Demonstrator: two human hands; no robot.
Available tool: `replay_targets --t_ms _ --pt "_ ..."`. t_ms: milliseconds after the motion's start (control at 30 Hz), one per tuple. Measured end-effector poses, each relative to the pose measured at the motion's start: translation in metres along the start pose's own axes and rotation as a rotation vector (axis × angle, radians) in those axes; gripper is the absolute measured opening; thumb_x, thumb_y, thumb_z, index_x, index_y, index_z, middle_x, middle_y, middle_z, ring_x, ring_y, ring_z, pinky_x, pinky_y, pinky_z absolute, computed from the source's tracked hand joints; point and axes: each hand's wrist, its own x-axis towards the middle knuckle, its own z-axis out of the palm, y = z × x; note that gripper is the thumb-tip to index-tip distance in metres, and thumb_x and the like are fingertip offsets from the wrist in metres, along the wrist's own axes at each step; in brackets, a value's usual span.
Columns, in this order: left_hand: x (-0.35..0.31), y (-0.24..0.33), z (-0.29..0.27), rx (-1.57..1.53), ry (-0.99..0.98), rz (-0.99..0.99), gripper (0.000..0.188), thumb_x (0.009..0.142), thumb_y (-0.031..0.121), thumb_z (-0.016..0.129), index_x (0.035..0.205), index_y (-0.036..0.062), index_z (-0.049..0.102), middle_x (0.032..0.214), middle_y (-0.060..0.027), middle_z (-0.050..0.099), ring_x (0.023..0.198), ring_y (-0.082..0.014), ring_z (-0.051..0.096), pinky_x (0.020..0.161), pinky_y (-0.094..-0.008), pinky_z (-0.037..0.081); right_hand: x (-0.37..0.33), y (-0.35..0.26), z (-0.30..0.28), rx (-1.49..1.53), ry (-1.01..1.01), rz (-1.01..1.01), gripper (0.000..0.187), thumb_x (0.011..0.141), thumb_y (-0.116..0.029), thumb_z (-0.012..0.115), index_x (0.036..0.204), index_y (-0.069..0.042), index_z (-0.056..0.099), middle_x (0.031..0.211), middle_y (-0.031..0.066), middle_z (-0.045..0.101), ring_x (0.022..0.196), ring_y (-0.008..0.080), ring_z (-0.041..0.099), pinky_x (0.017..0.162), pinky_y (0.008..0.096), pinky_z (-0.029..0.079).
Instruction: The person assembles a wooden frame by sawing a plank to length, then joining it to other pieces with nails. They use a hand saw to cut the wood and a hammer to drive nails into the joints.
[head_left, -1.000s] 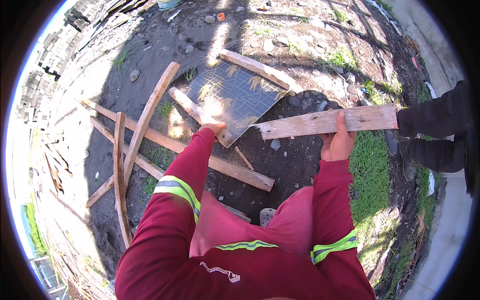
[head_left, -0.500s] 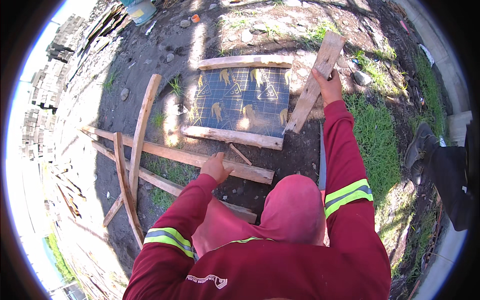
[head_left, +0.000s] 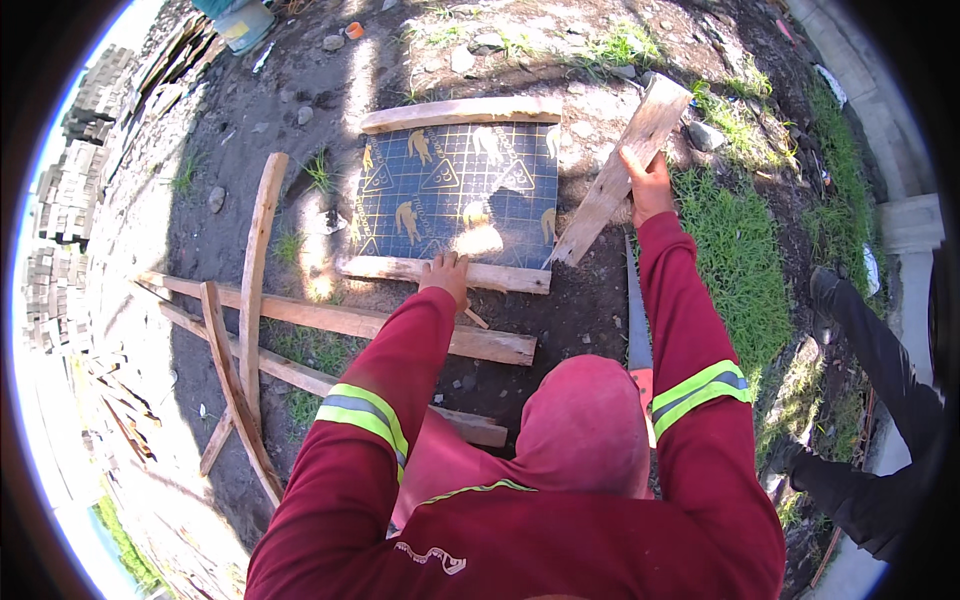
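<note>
A weathered wooden board (head_left: 612, 195) slants up off the right side of a dark film-faced panel (head_left: 480, 200) printed with a yellow grid. My right hand (head_left: 652, 187) is closed around the board's right edge, thumb on its upper face. My left hand (head_left: 446, 278) lies over the near wooden strip (head_left: 510, 277) along the panel's front edge, fingers bent across it. A second strip (head_left: 460, 114) runs along the panel's far edge. Beside my right forearm a handsaw (head_left: 637, 320) lies on the ground, its orange handle partly hidden by my sleeve.
Long wooden beams (head_left: 390, 325) lie crossed at the left with more lumber (head_left: 258, 250). A person's dark-trousered legs (head_left: 880, 350) are at the right, near a concrete kerb (head_left: 910, 235). Stones (head_left: 706, 136) and grass (head_left: 735, 260) dot the ground; a bucket (head_left: 243, 25) stands far left.
My left hand has moved forward from above the beam onto the panel's near strip. My right hand still grips the board. The person's legs at the right have shifted, and more of the handsaw shows.
</note>
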Motion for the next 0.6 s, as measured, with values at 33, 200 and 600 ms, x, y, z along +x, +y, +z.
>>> replay_targets --t_ms 33,200,600 --pt "-0.001 0.007 0.002 -0.071 0.053 0.008 0.088 0.074 0.034 0.078 0.145 0.0096 0.031 0.149 -0.012 0.034 0.138 -0.0327 0.032 0.11 -0.0467 0.033 0.0 0.001 0.001 -0.044 0.01 -0.021 0.044 0.084 -0.011 0.073 0.122 -0.002 0.052 0.112 0.0068 0.063 0.1 0.016 0.059 0.088 0.0309 0.047" --pt "-0.024 0.034 -0.011 -0.991 0.206 0.179 0.056 0.088 0.034 0.067 0.133 0.0041 0.05 0.131 -0.0177 0.055 0.124 -0.0302 0.052 0.102 -0.0409 0.043 -0.009 -0.003 0.011 0.055 0.107 0.014 0.039 0.085 -0.005 0.071 0.119 -0.002 0.053 0.113 0.0068 0.063 0.099 0.0151 0.06 0.088 0.0301 0.047" --pt "-0.047 0.028 -0.035 -1.537 -0.138 0.167 0.031 0.1 0.03 0.05 0.098 0.0033 0.066 0.082 -0.0037 0.065 0.076 -0.0117 0.063 0.068 -0.0259 0.048 -0.043 -0.044 0.045 0.271 -0.102 -0.097 0.053 0.086 -0.013 0.073 0.129 -0.006 0.043 0.115 0.005 0.058 0.102 0.0155 0.058 0.09 0.0337 0.049"
